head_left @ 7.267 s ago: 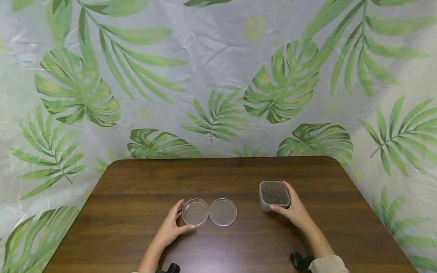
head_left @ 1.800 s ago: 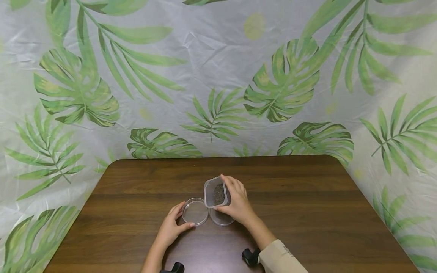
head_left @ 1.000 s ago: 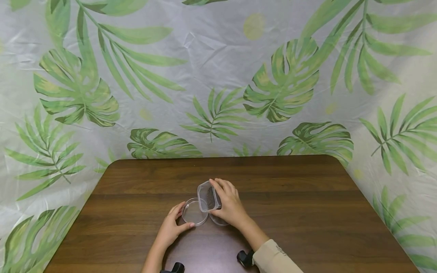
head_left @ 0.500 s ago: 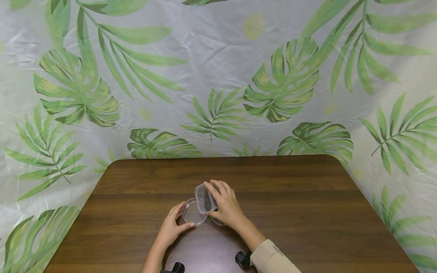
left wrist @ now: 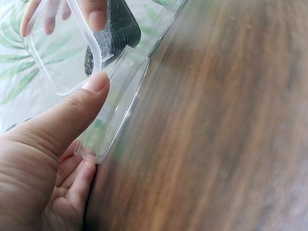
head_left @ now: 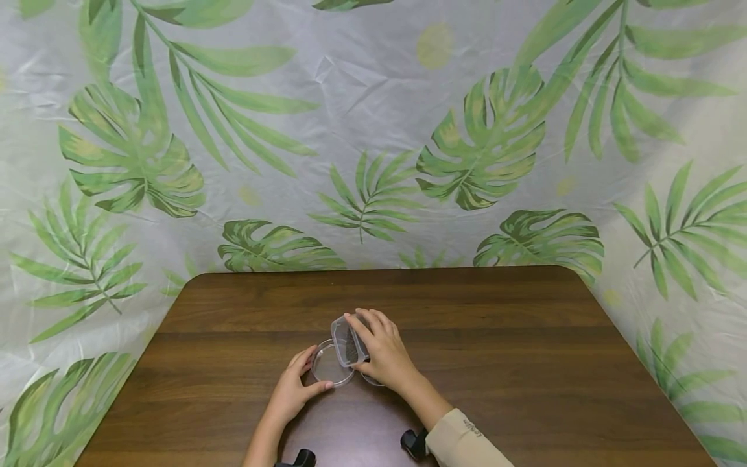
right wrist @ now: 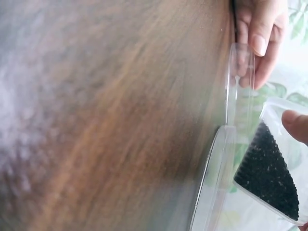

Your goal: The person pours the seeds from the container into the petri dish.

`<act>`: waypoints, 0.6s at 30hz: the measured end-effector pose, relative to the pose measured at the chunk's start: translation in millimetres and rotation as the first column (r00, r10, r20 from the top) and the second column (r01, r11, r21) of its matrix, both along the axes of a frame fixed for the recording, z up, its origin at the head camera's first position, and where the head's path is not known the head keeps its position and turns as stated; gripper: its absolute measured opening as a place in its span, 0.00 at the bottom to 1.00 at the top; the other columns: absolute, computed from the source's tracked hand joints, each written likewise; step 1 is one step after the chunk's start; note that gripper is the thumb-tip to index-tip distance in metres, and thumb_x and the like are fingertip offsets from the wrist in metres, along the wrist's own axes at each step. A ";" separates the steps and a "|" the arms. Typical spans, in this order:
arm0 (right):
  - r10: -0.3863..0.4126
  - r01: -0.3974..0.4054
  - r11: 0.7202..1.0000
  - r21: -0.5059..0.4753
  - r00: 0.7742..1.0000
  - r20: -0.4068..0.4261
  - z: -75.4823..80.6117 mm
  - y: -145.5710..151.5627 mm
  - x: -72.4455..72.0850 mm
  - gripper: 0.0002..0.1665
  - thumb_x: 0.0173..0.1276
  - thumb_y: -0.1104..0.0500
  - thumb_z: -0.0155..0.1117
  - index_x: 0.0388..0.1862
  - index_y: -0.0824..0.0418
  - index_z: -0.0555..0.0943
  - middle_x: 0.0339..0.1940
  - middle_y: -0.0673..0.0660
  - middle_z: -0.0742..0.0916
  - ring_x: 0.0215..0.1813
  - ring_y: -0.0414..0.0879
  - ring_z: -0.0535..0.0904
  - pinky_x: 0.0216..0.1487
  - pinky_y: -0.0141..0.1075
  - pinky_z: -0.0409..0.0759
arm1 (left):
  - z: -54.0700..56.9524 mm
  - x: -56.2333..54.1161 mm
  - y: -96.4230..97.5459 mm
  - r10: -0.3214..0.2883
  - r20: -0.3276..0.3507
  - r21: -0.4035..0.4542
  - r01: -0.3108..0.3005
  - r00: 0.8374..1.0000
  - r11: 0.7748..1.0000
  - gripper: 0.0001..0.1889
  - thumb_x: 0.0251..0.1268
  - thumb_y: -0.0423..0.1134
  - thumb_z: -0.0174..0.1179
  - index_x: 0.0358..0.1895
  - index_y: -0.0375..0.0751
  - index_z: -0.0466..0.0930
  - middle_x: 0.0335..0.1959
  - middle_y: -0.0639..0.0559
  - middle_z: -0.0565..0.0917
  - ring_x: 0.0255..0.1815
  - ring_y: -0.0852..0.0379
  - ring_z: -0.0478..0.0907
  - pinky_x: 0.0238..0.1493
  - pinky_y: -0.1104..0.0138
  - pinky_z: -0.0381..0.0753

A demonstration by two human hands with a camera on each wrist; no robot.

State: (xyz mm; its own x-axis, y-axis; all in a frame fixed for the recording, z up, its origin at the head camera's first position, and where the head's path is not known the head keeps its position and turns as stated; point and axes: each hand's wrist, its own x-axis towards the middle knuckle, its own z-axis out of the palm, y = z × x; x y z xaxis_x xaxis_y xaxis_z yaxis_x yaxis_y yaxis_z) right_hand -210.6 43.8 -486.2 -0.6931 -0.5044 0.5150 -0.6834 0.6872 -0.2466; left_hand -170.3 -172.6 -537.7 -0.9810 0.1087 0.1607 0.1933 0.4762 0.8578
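My left hand (head_left: 288, 389) holds a clear round petri dish (head_left: 328, 370) by its rim, the thumb at the near side and fingers at the far side. The dish lies flat on the wooden table. In my right hand (head_left: 388, 353) is a clear square plastic container (head_left: 340, 334), gripped by its sides and tipped left, its lower rim over the dish. Fine black granules (right wrist: 267, 173) lie slanted against the container's lower wall in the right wrist view. A second round clear dish part (head_left: 372, 381) lies right of the first, mostly hidden beneath my right hand.
The brown wooden table (head_left: 496, 311) has rounded far corners. Behind it hangs a pale cloth (head_left: 373, 117) printed with green leaves. Black wrist devices (head_left: 414, 444) sit below both hands near the bottom of the head view.
My right hand has brought the container from the table's right side to above the left dish. Over the last second it has moved slightly left and tilted further. My left hand stays put.
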 end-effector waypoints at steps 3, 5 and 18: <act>0.011 -0.011 1.000 0.003 1.000 -0.020 0.5 -0.4 -0.3 0.61 0.35 0.52 0.80 0.69 0.49 0.57 0.64 0.56 0.65 0.64 0.55 0.57 0.59 0.51 0.62 | 0.2 0.2 -0.3 -0.001 0.001 -0.004 0.001 1.000 1.000 0.43 0.40 0.44 0.71 0.63 0.33 0.62 0.58 0.38 0.67 0.54 0.41 0.70 0.55 0.57 0.69; 0.012 -0.011 1.000 0.011 0.999 -0.031 0.7 -0.5 -0.4 0.61 0.35 0.52 0.80 0.69 0.49 0.57 0.64 0.55 0.65 0.64 0.55 0.57 0.59 0.51 0.62 | 0.0 0.2 -0.5 -0.002 0.004 -0.006 0.002 1.000 1.000 0.43 0.40 0.44 0.71 0.63 0.33 0.62 0.58 0.38 0.66 0.54 0.41 0.70 0.55 0.57 0.69; 0.042 -0.039 0.999 0.035 0.995 -0.086 0.6 -2.1 -0.9 0.60 0.35 0.52 0.80 0.68 0.50 0.59 0.64 0.57 0.65 0.64 0.56 0.57 0.60 0.50 0.62 | -0.1 1.2 -0.8 0.003 0.011 -0.011 -0.003 1.000 1.000 0.44 0.40 0.45 0.71 0.63 0.34 0.62 0.59 0.38 0.66 0.54 0.41 0.70 0.55 0.55 0.69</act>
State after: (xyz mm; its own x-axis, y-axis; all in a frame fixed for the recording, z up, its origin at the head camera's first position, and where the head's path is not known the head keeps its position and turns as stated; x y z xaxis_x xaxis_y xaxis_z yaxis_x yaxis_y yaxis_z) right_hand -211.5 41.7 -485.6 -0.6256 -0.5486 0.5547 -0.7283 0.6655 -0.1632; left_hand -169.1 -173.5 -537.8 -0.9830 0.1071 0.1488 0.1823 0.4861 0.8547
